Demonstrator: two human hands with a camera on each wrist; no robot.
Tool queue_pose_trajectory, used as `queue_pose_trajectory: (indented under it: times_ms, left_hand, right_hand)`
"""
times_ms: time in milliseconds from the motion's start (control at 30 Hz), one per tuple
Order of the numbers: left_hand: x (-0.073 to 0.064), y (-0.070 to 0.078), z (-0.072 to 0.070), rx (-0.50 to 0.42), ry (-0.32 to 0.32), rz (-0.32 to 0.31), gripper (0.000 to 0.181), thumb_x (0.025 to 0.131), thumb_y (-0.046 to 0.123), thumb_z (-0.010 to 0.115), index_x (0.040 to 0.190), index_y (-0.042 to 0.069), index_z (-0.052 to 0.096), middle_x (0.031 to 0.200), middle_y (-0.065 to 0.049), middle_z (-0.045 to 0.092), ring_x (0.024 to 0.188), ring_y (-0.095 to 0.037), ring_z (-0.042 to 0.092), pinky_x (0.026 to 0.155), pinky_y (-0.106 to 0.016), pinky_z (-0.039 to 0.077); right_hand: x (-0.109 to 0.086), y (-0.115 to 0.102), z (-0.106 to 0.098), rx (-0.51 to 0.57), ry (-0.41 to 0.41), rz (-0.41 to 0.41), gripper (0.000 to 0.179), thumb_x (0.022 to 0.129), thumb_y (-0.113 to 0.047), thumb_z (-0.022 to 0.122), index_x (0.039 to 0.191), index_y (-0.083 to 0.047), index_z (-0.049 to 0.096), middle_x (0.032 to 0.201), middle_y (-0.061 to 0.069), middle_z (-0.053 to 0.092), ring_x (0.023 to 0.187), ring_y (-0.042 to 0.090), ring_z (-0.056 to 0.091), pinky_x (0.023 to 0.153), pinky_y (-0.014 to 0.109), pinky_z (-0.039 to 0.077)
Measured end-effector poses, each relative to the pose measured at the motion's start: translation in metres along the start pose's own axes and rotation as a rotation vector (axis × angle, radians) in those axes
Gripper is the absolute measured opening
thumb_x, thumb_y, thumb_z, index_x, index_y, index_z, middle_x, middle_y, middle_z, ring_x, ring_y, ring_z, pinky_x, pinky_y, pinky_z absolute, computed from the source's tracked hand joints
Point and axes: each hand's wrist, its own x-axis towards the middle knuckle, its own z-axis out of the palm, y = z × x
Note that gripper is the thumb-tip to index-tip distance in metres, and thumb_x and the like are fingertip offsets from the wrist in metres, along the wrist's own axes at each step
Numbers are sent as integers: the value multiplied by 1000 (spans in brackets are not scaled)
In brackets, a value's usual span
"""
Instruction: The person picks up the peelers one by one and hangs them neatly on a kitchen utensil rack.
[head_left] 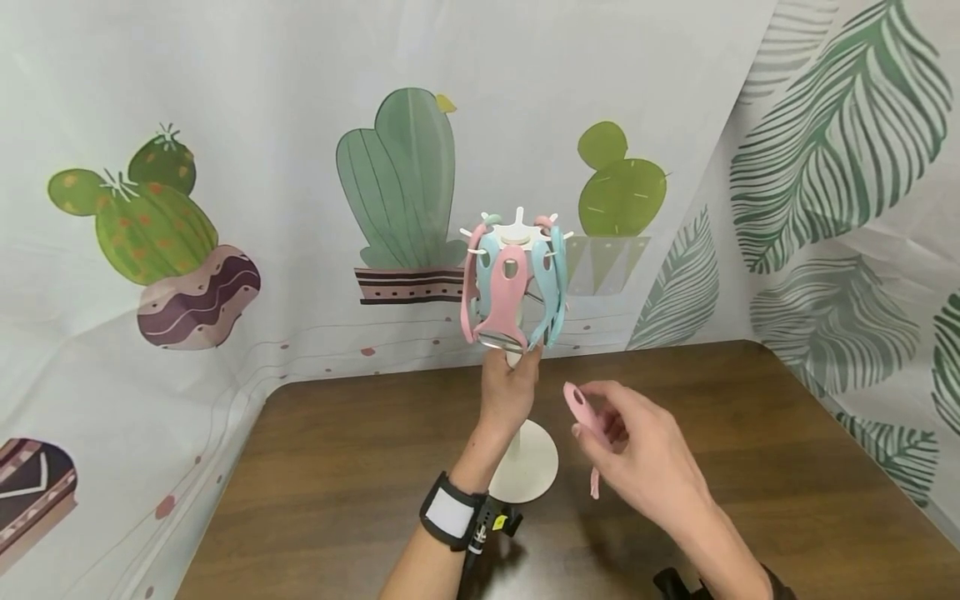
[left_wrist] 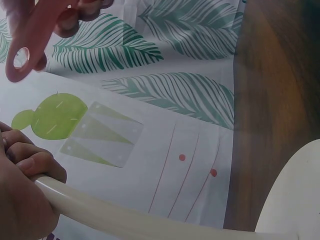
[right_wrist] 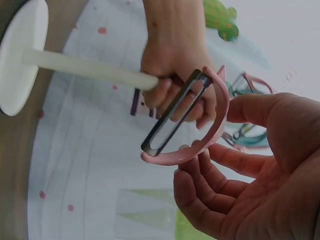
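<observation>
My left hand (head_left: 508,390) grips the pole of a cream rack (head_left: 527,467), just under its hooked top. Pink and blue peelers hang around that top; one pink peeler (head_left: 510,287) faces me. In my right hand (head_left: 641,442) a pink peeler (head_left: 583,408) is pinched between thumb and fingers, to the right of the rack and apart from it. The right wrist view shows its metal blade (right_wrist: 176,112) across the curved pink fork, pointing away from the palm. The handle hole end shows at top left in the left wrist view, on the peeler (left_wrist: 37,37).
The rack's round base stands on a brown wooden table (head_left: 337,467). Behind and beside the table hangs a white cloth (head_left: 517,67) printed with cacti and leaves. A black strap (head_left: 453,510) with a small device circles the left wrist.
</observation>
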Motion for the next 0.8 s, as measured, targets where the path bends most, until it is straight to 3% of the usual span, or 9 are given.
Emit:
queue_pose_trajectory:
  times_ms: [233, 467, 800]
  left_hand:
    - [0, 0, 0, -9, -8, -1, 31, 107, 13, 57, 78, 15, 45, 53, 3, 37, 45, -11, 30, 43, -26, 23]
    - [0, 1, -1, -3, -10, -9, 32, 107, 14, 56, 77, 15, 44, 55, 3, 37, 46, -11, 30, 44, -26, 24]
    - [-1, 0, 0, 7, -16, -12, 36, 107, 16, 55, 73, 15, 43, 53, 5, 36, 44, -10, 29, 43, -26, 23]
  right_hand:
    - [14, 2, -14, 43, 113, -22, 41, 89, -9, 84, 127, -18, 71, 84, -11, 65, 74, 6, 65, 70, 20, 55]
    - [35, 4, -25, 105, 216, -42, 40, 93, -8, 82, 132, -11, 71, 90, -1, 69, 78, 11, 67, 75, 17, 54]
    - [69, 12, -36, 245, 261, -93, 46, 96, -1, 77, 139, -11, 69, 94, 8, 71, 84, 10, 66, 83, 14, 52]
